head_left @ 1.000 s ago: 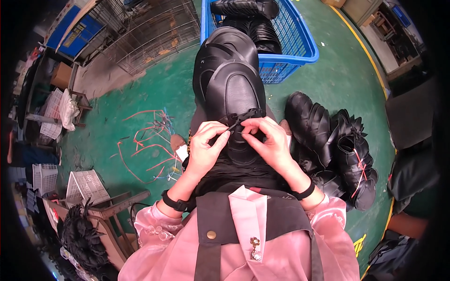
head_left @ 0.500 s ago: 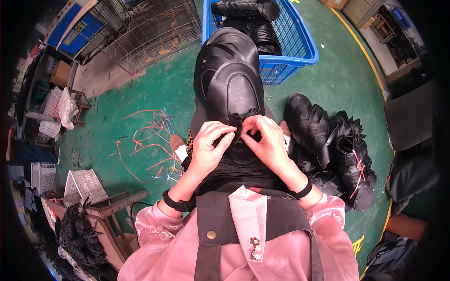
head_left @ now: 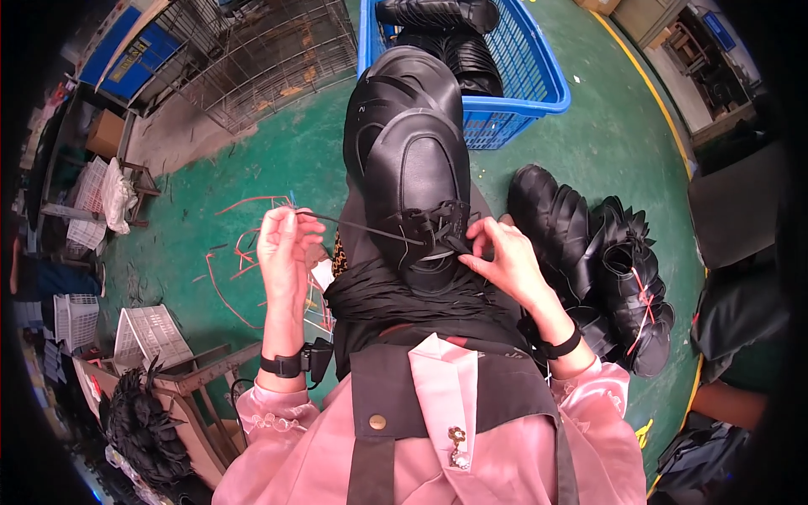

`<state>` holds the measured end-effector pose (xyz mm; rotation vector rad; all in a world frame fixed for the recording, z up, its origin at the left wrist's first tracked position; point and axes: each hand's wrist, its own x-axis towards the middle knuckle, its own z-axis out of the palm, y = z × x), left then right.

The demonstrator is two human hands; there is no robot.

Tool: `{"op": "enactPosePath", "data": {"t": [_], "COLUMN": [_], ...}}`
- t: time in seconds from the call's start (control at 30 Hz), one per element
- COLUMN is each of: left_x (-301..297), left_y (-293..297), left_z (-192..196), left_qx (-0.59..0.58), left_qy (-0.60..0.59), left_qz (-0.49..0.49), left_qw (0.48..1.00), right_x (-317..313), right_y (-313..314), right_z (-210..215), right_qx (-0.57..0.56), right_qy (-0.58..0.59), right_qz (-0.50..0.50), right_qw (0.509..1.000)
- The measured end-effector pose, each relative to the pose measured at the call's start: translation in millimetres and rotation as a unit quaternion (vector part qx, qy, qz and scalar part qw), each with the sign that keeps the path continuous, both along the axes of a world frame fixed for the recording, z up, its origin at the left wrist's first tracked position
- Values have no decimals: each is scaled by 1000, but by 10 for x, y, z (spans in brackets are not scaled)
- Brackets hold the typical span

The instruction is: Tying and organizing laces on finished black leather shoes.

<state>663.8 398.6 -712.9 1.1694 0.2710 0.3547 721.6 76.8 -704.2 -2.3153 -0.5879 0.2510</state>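
A black leather shoe upper (head_left: 421, 164) lies on my lap with its toe pointing away, at the front of a stack of similar ones. My left hand (head_left: 286, 246), off to the left of it, pinches one end of a black shoelace (head_left: 360, 225). That end runs taut from the eyelets to my fingers. Beside the shoe's right edge, my right hand (head_left: 507, 259) has thumb and forefinger closed on the dark lace near the opening. More loose black laces (head_left: 396, 303) are bunched across my lap below the shoe.
A blue plastic basket (head_left: 547, 101) ahead holds stacked black uppers. On the green floor to the right lie more black uppers (head_left: 568, 227), some tied with pink cord. Red and white strings (head_left: 220, 286) are scattered at left, near a wooden stand (head_left: 206, 366) and a wire cage (head_left: 278, 59).
My left hand has moved away leftward from the shoe, drawing the lace out straight. My right hand has shifted right and slightly down, apart from the left.
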Motion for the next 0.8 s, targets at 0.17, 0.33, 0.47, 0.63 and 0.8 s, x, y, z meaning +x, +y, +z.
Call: {"op": "enactPosePath", "data": {"t": [0.17,0.33,0.47,0.63,0.8], "left_x": [-63,-51,-8,23,57], "left_y": [84,-43,-361,-802,-809], "left_z": [127,334,663,1025,993], "left_qx": [-18,-8,51,164,166], "left_qy": [-18,-38,-101,-118,-98], "left_qz": [-3,-38,-115,-237,-230], "left_qw": [1000,999,987,950,954], "right_x": [29,124,119,73,113], "right_y": [-113,-218,26,339,236], "right_z": [70,364,545,517,363], "right_qx": [129,389,503,458,520], "right_qy": [68,237,270,345,352], "right_qz": [24,-4,23,87,-3], "right_qw": [989,890,821,815,778]}}
